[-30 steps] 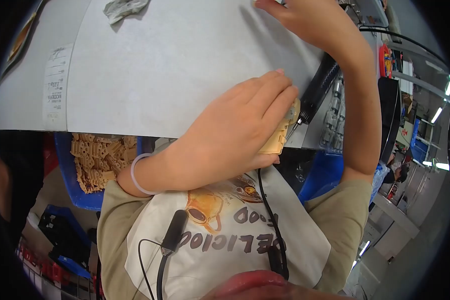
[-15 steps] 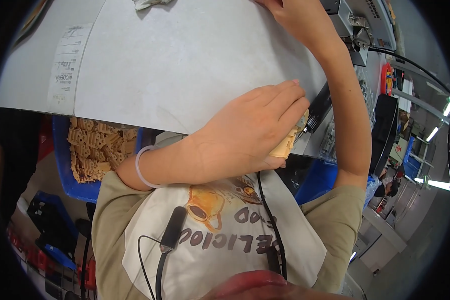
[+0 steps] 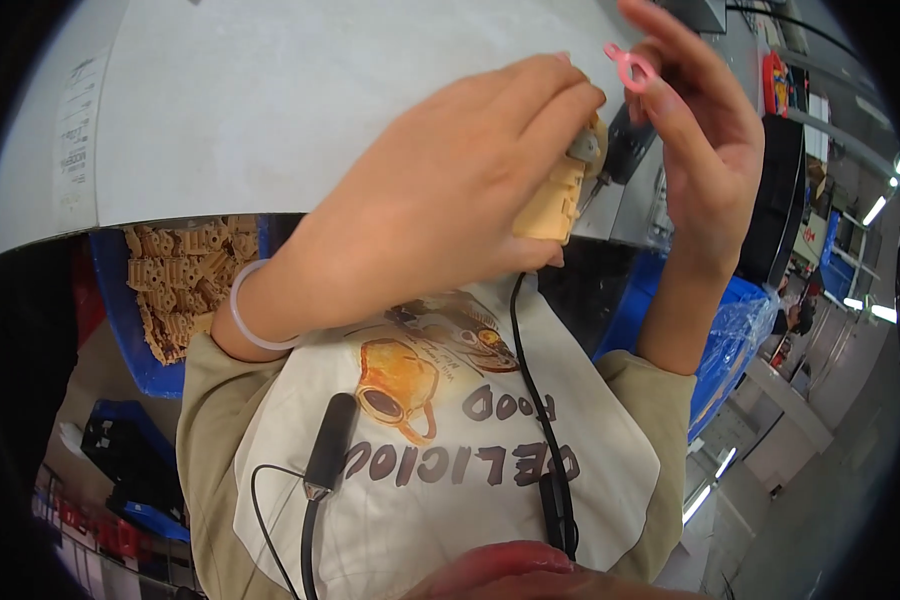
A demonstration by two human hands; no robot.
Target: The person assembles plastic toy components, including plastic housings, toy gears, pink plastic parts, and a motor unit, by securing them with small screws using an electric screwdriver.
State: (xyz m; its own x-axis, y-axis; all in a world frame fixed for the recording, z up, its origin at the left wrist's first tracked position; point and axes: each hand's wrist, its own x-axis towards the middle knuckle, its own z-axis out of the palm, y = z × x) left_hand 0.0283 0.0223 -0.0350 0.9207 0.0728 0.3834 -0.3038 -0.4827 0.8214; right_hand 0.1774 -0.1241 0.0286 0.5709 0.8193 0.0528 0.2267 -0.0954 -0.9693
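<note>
My left hand is wrapped over a beige plastic housing near the right part of the table's front edge. Its palm hides much of the piece; a grey bit shows at its upper end. Raised just to the right, my right hand pinches a small pink plastic ring with a little eyelet on one end. The ring is held apart from the housing. Between the two hands lies a dark cylindrical tool with a thin metal shaft pointing toward the housing.
A white table spans the front. Below its left edge stands a blue bin heaped with beige plastic parts. Another blue bin with clear plastic wrap is by my right forearm. A black cable hangs before my chest.
My right hand has come back from the far side of the table and now has the pink ring in its fingers. My left hand keeps its hold on the housing. The view has shifted.
</note>
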